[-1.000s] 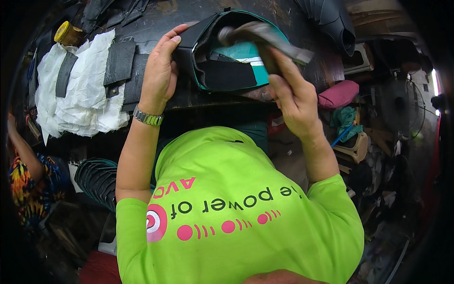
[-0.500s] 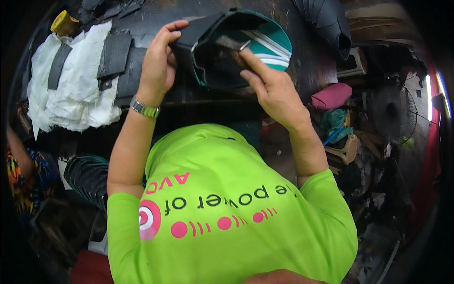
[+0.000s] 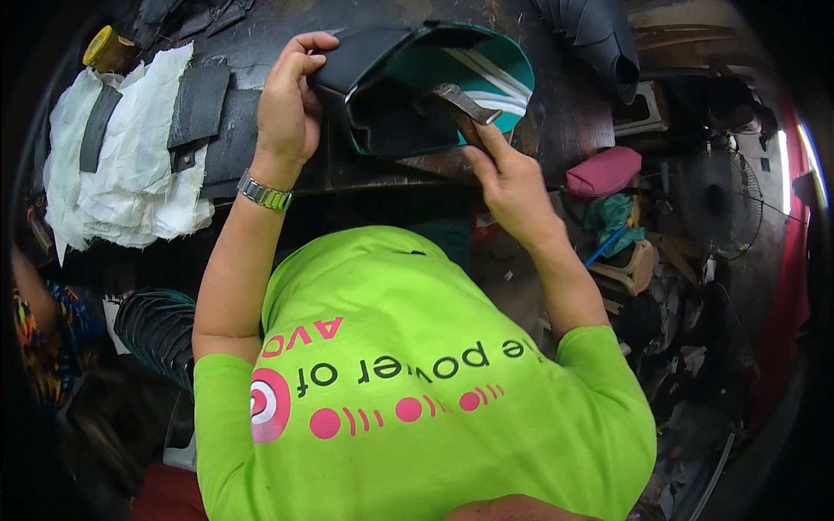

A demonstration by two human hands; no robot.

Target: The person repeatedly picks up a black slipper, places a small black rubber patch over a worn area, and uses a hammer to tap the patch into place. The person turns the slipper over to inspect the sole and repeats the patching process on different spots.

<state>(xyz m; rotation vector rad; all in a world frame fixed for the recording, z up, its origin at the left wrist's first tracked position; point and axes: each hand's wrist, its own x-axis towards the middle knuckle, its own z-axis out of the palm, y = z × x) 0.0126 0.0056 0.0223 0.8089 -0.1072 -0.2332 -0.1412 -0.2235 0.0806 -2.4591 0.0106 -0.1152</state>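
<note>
The dark bench is the landmark here, a worn black top that fills the upper part of the view. At its left end lies a heap of white cloth with dark straps laid over it, and a yellow roll sits at the far left corner. Off the bench's right end there is clutter: a pink pouch, a fan and a pale stool.

Over the middle of the bench sits the piece being worked, a curved shell like a bag or shoe part, black outside and teal inside, with pale stripes on its far wall. It is held up off the bench top, open side toward the person.

The left hand, with a metal watch at the wrist, grips the shell's near-left edge, fingers curled over the black rim and thumb behind, pressing it firm. The right hand is closed around the handle of a hammer whose grey head lies inside the shell's mouth, against the inner wall or just above it; I cannot tell which.

As a judgement, the work looks midway: the shell already has its form and its lining in place, and the hammer is at the rim, so flattening or setting the folded edge seems to be in hand. How much of the rim is already done cannot be told, since the near wall hides it.
</note>
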